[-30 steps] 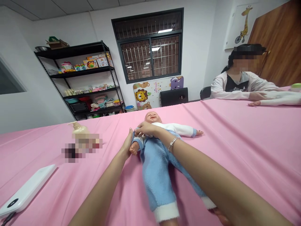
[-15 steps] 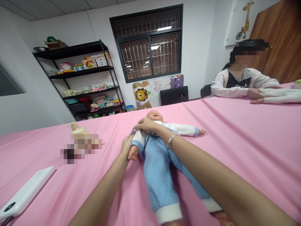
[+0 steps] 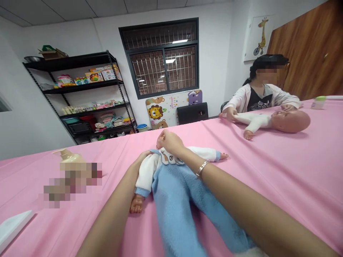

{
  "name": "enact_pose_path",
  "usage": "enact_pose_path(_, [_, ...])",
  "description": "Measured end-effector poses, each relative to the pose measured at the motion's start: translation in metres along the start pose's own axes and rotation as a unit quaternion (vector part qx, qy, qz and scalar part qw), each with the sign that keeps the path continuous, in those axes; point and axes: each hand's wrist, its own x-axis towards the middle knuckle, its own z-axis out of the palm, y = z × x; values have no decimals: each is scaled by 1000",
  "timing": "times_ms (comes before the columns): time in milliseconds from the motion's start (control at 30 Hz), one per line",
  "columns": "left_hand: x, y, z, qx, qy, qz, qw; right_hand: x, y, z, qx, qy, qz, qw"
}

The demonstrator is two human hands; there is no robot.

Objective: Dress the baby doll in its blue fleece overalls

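Observation:
A baby doll (image 3: 171,189) lies on its back on the pink cloth, dressed in a white top and fuzzy blue overalls with an animal face on the bib. My left hand (image 3: 143,157) is closed at the doll's shoulder, by the blue shoulder strap (image 3: 154,151); its fingertips are partly hidden. Reaching across the chest, my right hand (image 3: 171,142) has its fingers pinched together in front of the doll's head (image 3: 158,142) and covers most of it. What sits in that pinch, if anything, cannot be made out.
A beige pump bottle (image 3: 71,157) stands at left beside blurred items. A white device (image 3: 16,226) lies at the left edge. Across the pink-covered table (image 3: 268,167), a seated person (image 3: 259,94) handles another doll (image 3: 289,121) in white. A lidded container (image 3: 318,102) stands beyond.
My right hand has moved from the shoulder strap up in front of the doll's head. The doll's near arm lies lower. The view has shifted, and the other person's doll shows more fully.

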Motion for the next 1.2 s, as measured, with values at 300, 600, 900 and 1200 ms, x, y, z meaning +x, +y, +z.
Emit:
enact_pose_path(300, [-46, 25, -24, 146, -175, -140, 963, -59, 75, -40, -82, -30, 95, 992])
enact_pose_path(600, [-49, 9, -39, 350, -24, 12, 937, -73, 101, -20, 17, -29, 79, 996])
enact_pose_path(900, [-94, 74, 69, 292, -150, 296, 897, -67, 99, -25, 190, 88, 133, 969])
enact_pose_path(1200, [-64, 41, 115, 479, -128, 261, 829, -73, 148, -32, -161, 63, 14, 985])
